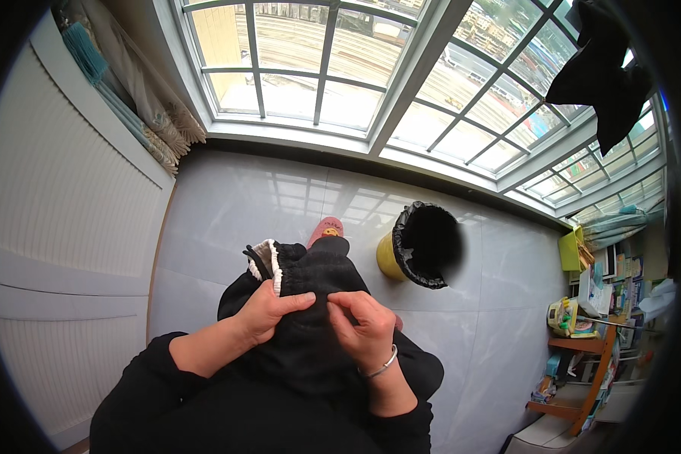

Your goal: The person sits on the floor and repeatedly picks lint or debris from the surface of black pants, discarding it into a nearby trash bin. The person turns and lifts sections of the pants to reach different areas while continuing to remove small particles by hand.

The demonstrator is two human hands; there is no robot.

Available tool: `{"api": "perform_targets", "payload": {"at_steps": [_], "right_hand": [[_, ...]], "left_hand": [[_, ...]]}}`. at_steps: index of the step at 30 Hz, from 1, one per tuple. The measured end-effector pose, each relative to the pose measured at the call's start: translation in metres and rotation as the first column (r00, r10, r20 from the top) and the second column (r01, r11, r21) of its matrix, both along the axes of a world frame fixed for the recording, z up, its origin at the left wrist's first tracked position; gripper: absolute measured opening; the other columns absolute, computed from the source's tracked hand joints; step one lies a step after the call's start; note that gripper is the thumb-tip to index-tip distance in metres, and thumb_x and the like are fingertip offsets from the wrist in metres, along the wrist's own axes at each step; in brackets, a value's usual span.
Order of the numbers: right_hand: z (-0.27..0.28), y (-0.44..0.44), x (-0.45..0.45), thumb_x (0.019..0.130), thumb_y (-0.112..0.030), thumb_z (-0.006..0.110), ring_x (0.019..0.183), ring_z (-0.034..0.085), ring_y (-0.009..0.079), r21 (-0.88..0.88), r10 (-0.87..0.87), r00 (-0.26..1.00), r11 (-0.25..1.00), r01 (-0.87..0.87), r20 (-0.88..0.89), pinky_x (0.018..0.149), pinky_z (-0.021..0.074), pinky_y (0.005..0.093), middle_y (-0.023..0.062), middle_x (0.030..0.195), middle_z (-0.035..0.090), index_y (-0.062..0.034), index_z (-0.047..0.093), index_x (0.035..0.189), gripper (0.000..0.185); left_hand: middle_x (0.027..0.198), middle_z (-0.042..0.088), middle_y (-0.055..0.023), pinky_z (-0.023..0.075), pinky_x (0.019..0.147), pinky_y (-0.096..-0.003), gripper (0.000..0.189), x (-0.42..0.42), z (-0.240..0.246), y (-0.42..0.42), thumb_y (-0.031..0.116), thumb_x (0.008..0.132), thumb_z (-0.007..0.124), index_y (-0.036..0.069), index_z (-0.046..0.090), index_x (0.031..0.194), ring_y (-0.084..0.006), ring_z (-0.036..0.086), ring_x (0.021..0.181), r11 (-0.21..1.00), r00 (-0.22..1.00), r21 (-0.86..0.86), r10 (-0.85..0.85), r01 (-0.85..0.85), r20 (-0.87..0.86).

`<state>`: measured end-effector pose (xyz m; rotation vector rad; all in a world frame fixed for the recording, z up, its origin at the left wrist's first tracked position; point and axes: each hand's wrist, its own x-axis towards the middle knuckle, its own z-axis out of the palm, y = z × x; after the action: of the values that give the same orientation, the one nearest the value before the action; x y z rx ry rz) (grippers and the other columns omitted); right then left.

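Note:
Across my lap lies a black cloth garment (318,335) with a gathered elastic edge (277,267). Its pale lining shows at the opening, where a black cord (255,260) loops out. My left hand (269,312) grips the cloth just below that edge, thumb stretched on top and fingers hidden underneath. Thumb and forefinger of my right hand (363,323) come together at the cloth, close to the left thumb tip. Whether they pinch the fabric or something tiny is too small to see. A silver bangle (383,363) circles the right wrist.
A yellow bin (390,258) with a black liner stands on the tiled floor (232,198), right of my knees. Beyond are large windows (323,62). A white panelled door (79,170) is at left, and a wooden shelf (598,374) with books and boxes at right.

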<state>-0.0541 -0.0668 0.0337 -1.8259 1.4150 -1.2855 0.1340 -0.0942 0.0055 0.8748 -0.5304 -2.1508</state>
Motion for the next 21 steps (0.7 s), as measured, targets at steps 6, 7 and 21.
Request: {"api": "perform_targets", "payload": {"at_steps": [6, 7, 21], "right_hand": [[-0.009, 0.001, 0.001, 0.080, 0.002, 0.074, 0.066, 0.068, 0.0270, -0.076, -0.066, 0.997, 0.995, 0.062, -0.049, 0.059, 0.0547, 0.0334, 0.0108, 0.080, 0.069, -0.0029, 0.070, 0.092, 0.014], [-0.009, 0.001, 0.001, 0.080, 0.002, 0.074, 0.066, 0.068, 0.0270, -0.077, -0.066, 0.996, 0.995, 0.062, -0.058, 0.059, 0.0546, 0.0336, 0.0106, 0.080, 0.069, -0.0031, 0.070, 0.092, 0.013], [-0.003, -0.003, -0.015, 0.074, 0.008, 0.070, 0.056, 0.060, 0.0163, 0.026, -0.247, 0.961, 0.969, 0.246, 0.127, 0.053, 0.0481, 0.0271, 0.0071, 0.069, 0.062, -0.0015, 0.067, 0.080, 0.011]], "left_hand": [[0.114, 0.070, -0.0079, 0.0565, 0.092, -0.0331, 0.028, -0.003, 0.002, -0.002, 0.002, 0.092, 0.069, 0.000, 0.065, 0.120, -0.0179, 0.068, 0.102, 0.999, 0.999, 0.032, 0.008, -0.007, -0.032], [0.114, 0.070, -0.0077, 0.0563, 0.092, -0.0330, 0.029, -0.003, 0.002, -0.002, 0.002, 0.091, 0.069, 0.000, 0.065, 0.120, -0.0176, 0.068, 0.102, 1.000, 0.999, 0.023, 0.003, -0.002, -0.041], [0.120, 0.068, -0.0074, 0.0542, 0.096, -0.0336, 0.033, -0.004, -0.002, -0.002, 0.003, 0.093, 0.068, 0.002, 0.062, 0.126, -0.0174, 0.066, 0.108, 1.000, 0.999, -0.002, -0.023, 0.023, -0.033]]}}
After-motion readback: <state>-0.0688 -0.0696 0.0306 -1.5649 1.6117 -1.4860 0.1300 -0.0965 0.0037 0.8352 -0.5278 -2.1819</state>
